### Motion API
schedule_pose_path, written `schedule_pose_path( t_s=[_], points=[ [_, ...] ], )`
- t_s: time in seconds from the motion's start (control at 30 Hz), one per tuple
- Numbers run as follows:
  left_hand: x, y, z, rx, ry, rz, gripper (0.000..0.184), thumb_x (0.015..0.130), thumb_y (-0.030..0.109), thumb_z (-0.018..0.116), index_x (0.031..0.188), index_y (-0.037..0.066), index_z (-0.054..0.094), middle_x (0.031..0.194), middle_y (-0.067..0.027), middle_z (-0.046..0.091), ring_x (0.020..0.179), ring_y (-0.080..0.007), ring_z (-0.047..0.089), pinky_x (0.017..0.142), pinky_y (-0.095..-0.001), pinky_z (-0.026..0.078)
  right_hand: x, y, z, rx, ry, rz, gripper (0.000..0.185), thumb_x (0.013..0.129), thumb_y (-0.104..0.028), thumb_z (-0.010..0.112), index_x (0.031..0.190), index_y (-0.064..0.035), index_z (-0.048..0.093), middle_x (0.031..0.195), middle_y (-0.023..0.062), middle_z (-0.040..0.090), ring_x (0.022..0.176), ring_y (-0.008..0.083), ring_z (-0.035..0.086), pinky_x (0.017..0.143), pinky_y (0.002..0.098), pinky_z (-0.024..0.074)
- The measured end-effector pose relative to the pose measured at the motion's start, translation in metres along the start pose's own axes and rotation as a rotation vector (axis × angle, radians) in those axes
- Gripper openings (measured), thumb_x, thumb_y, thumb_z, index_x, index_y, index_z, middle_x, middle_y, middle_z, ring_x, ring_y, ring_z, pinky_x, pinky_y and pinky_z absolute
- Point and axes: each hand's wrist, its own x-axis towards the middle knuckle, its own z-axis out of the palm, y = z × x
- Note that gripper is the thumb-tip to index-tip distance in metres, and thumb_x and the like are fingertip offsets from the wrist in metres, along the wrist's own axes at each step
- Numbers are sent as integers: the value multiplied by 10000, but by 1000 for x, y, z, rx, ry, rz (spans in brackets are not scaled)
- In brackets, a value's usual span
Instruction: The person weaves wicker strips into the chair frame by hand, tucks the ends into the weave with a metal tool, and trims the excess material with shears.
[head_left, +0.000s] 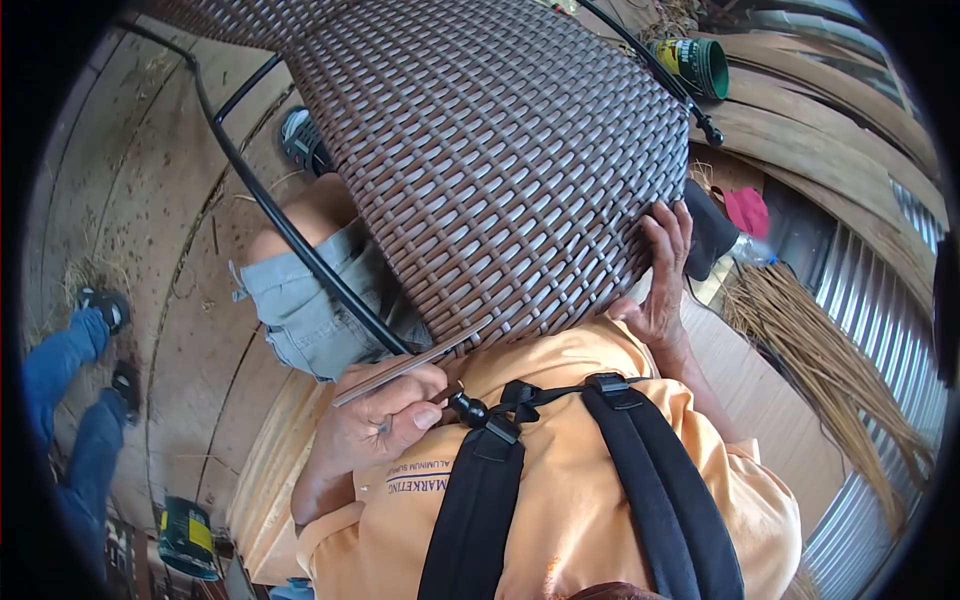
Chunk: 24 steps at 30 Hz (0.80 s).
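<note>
Plank floor is showing all around. Wicker panel is lying over the lap, near end by the T-shirt, prob. for close reach. R hand, fingers spread, is resting on its edge, prob. bracing; L hand is curling round a flat strand, prob. for control.

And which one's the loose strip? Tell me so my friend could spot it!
Find the big brown woven panel at the top middle. Go down to its bottom edge, to the person's left hand by the orange shirt. The strip is the long, thin brown piece crossing that hand; its left end pokes out past the panel, while its neighbours are woven in.
</note>
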Motion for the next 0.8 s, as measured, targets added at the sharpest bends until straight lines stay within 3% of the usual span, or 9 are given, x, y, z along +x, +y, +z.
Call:
schedule_pose_path(
  t_s=[0.07, 0.27, 0.57, 0.8],
  points=[
    [1, 8, 3, -27, 29, -125, 189, 874, 147, 604, 781, -17, 613, 748, -100, 612, 591, -223, 572, 552, -322, 450, 1, -1, -2, -25, -22, -36, 1064, 632, -810, 597, 1360, -55, 414, 1452, 186, 330, 1396, 434, 163, 1122, 546, 172],
    [0, 13, 15, 4, 136, -152, 198, 873, 129, 562, 779, -41, 595, 723, -110, 598, 587, -224, 566, 552, -326, 451, -2, 11, -1, -78, -39, -41, 1010, 657, -791, 588, 1357, -80, 430, 1457, 168, 331, 1400, 436, 162, 1127, 554, 169],
    [-15, -4, 18, -143, 228, -265, 308, 883, 205, 551, 737, -66, 566, 685, -118, 568, 585, -199, 533, 544, -321, 430, -5, 19, 4, -119, 1, -77, 959, 699, -762, 553, 1352, -67, 450, 1443, 150, 373, 1394, 409, 213, 1130, 521, 192],
    [-11, 0, 11, -153, 158, -312, 356, 879, 253, 564, 707, -58, 544, 674, -107, 551, 574, -188, 503, 521, -327, 390, -2, 19, -2, -161, 3, -89, 902, 756, -753, 506, 1325, -54, 482, 1420, 153, 411, 1382, 409, 246, 1118, 516, 211]
  ],
)
